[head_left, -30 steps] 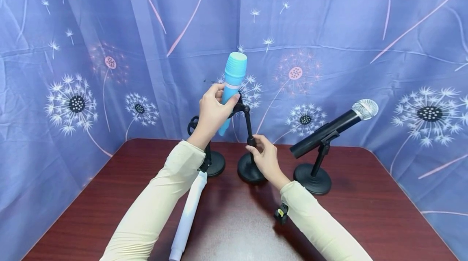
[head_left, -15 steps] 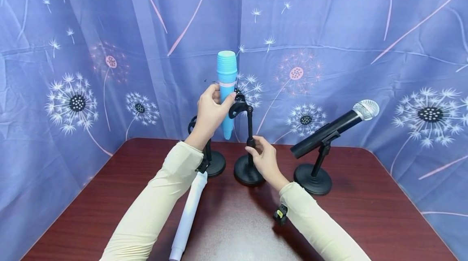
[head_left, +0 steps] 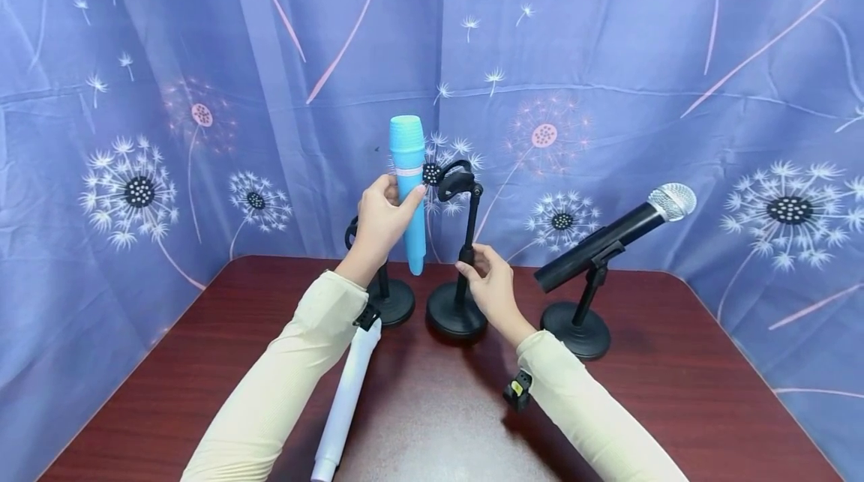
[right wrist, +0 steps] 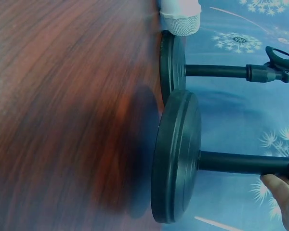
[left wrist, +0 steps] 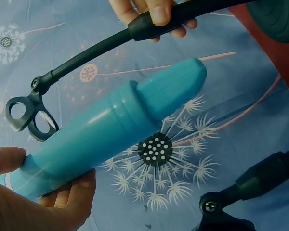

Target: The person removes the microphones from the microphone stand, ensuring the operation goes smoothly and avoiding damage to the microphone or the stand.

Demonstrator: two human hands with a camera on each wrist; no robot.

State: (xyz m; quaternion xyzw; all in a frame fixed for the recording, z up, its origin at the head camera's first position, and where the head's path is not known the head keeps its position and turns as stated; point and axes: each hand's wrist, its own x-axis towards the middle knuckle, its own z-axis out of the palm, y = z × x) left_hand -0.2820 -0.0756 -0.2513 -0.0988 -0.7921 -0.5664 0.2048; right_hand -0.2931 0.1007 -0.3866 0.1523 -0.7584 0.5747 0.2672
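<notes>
My left hand [head_left: 383, 220] grips a light blue microphone [head_left: 407, 139] by its handle, head up and nearly upright above the table. Just right of it stands a black desktop microphone stand [head_left: 456, 311] with a bare clip [head_left: 456, 182] on top. Thumb and fingers of my right hand [head_left: 496, 288] pinch the collar on this stand's pole. In the left wrist view the tail of the blue microphone [left wrist: 96, 127] points away from the palm, and the clip [left wrist: 31, 115] lies beside its handle. The right wrist view shows the round stand base [right wrist: 177, 159] at the tabletop.
A black microphone [head_left: 607, 242] with a silver head rests in another stand [head_left: 577, 330] at right. Partly behind my left arm is a third stand [head_left: 393, 303]. A white microphone [head_left: 346, 399] lies on the brown table [head_left: 709, 392]. A blue dandelion curtain [head_left: 607, 32] hangs behind.
The blue microphone has moved left and down, away from the stand's clip, and has gone from tilted to nearly upright. The stand's base has shifted slightly left, with my right hand still on its pole.
</notes>
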